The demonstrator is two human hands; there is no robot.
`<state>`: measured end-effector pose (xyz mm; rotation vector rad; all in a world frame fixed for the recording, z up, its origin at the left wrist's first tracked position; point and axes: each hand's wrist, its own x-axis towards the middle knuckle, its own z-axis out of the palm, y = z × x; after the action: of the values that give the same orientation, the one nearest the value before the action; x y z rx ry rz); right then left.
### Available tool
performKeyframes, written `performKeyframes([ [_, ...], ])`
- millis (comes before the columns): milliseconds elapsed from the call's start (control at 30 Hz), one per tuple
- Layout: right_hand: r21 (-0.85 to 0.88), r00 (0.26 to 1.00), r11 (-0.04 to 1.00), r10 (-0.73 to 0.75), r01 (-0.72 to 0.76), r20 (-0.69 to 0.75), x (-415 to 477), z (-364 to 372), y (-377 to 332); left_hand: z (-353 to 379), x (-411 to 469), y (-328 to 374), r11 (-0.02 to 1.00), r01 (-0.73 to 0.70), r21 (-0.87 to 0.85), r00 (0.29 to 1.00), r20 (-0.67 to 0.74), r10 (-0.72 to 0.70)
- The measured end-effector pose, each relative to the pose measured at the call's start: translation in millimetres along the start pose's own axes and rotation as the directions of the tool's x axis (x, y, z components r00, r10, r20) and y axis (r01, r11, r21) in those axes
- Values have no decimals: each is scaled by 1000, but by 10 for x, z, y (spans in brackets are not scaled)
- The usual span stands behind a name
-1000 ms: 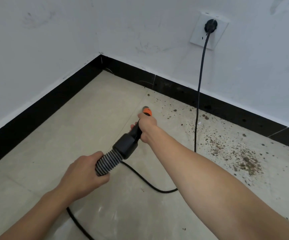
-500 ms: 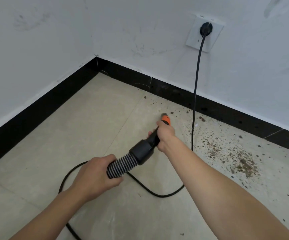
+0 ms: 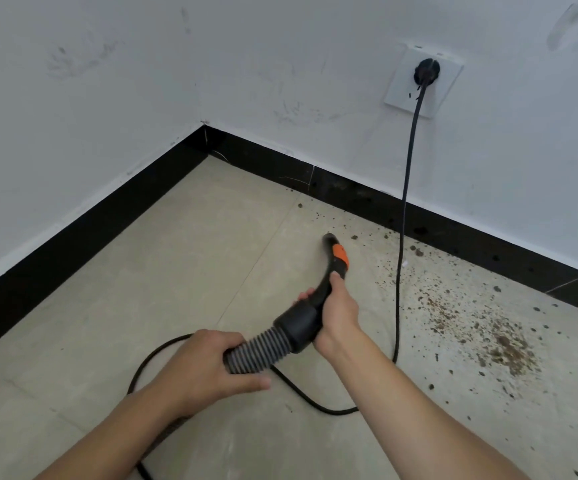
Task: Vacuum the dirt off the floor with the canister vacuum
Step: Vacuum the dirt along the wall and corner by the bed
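Cord hangs between nozzle and dirt; right hand grips nozzle, left hand grips hose.

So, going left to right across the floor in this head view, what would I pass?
The left hand → ribbed hose → right hand gripping the vacuum handle → hanging power cord → dirt patch.

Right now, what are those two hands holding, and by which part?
The left hand grips the ribbed grey hose; the right hand grips the curved black handle, just below its orange band.
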<state>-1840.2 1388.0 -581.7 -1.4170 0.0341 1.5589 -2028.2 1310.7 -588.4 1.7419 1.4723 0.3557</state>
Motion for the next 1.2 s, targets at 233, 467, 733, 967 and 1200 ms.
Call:
performKeyframes([
  [233, -308, 1000, 951, -18, 18, 3, 273, 289, -495, -231, 573, -642, 888, 235, 394, 972, -118, -205],
  [467, -552, 992, 825, -99, 123, 74, 483, 608, -825, -441, 1354, -1060, 771, 271, 576, 961, -212, -179],
  [733, -561, 979, 804, -137, 200, 152, 880, 962, -754, -394, 1995, -1193, 794, 323, 514, 900, -427, -89],
  [967, -647, 968, 742, -6, 173, 252, 974, 1242, -835, -436, 2017, -1158, 808, 342, 480, 894, -432, -122],
  [1200, -788, 914, 567, 140, 241, 380, 1181, 1941, -924, -461, 2045, -1168, 797, 374, 474, 894, -413, -173],
])
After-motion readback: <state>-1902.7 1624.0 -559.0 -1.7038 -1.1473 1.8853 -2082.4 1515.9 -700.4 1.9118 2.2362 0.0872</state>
